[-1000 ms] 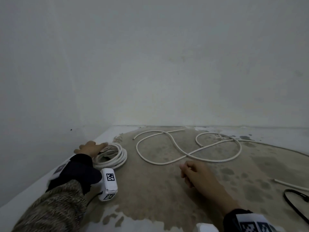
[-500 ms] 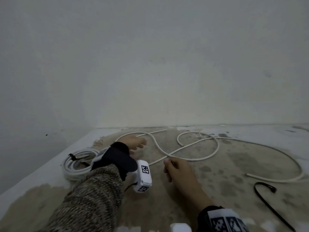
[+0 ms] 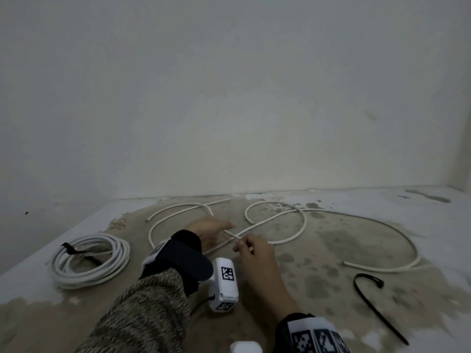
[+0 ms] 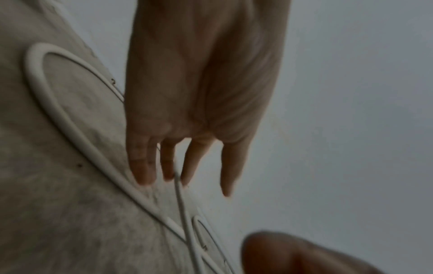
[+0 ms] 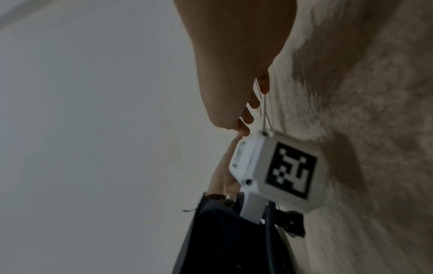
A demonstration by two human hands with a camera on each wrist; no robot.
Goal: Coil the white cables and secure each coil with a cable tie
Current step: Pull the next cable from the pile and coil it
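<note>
1. head view: left hand (image 3: 211,231), fingers straight, reaches over the loose white cable (image 3: 280,242) sprawled across the floor (image 3: 331,289).
2. right hand (image 3: 254,253), fingers curled, pinches that cable.
3. tied coil (image 3: 90,261) lies left; black cable tie (image 3: 369,301) right.

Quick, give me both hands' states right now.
Left hand: open, fingers straight, reaching over the loose white cable.
Right hand: fingers curled beside that cable; whether it grips cannot be told.
</note>
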